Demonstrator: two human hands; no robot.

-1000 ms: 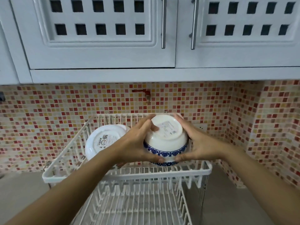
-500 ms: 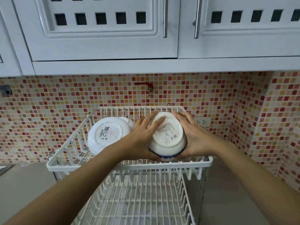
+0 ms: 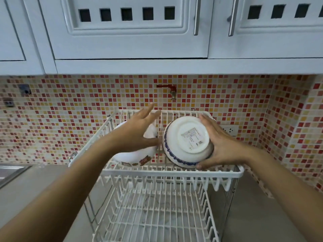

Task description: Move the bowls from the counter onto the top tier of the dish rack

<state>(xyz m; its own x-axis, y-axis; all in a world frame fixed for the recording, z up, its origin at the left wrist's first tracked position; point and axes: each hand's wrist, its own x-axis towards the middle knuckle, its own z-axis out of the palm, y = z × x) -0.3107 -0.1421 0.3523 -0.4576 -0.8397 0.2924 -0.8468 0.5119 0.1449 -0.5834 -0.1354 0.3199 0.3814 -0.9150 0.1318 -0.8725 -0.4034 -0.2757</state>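
Soft, even daylight, no hard shadows. The left hand [image 3: 138, 131] looks blurry. Cabinet [image 3: 122, 32] lines bend near the edges.

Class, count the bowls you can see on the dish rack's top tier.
2: blue-rimmed bowl at right, against the right hand; floral bowl at left, partly hidden behind the left hand.

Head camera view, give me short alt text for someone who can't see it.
A person's right hand steadies a blue-rimmed bowl tilted on the top tier of a white dish rack, while the left hand, fingers spread, hovers by a flower-patterned bowl beside it.
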